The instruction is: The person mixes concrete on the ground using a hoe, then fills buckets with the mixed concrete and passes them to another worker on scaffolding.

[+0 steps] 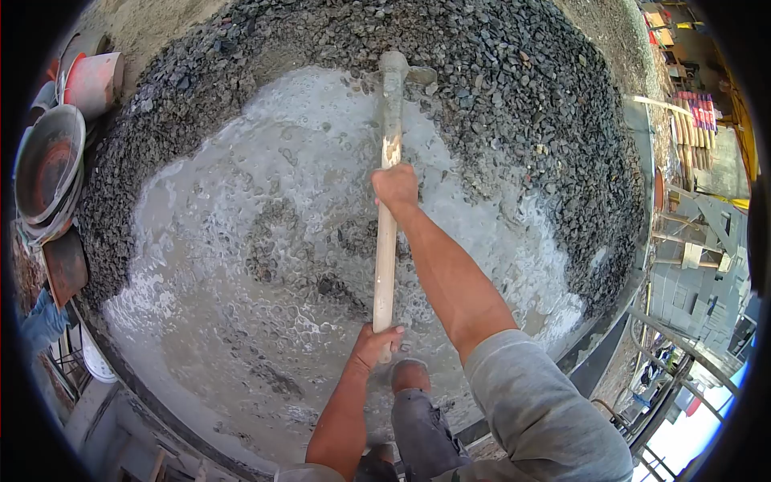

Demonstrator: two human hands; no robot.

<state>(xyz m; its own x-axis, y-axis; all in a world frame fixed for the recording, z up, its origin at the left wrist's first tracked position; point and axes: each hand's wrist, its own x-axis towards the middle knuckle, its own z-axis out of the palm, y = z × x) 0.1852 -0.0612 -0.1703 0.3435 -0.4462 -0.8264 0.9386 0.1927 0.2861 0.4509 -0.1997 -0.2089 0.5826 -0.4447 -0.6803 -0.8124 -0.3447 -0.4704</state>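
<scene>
Both fists are closed around the wooden handle of a hoe [386,249], which points straight away from me. My right hand [395,185] grips it about halfway up, below a cement-coated stretch. Near the butt end, my left hand [374,345] wraps the handle with the thumb across it. The hoe's head, crusted in grey, lies at the far edge of a pool of wet cement mix [209,217]; its blade is only partly visible. Dark crushed gravel [546,104] rings the pool on the far side and both flanks.
At the left stand stacked buckets [50,165] and a reddish-white bucket [95,84]. Sand [165,22] lies beyond the gravel. Long-handled tools [697,120] lean at the far right, near metal railings [683,377]. My leg [422,430] is by the pool's near edge.
</scene>
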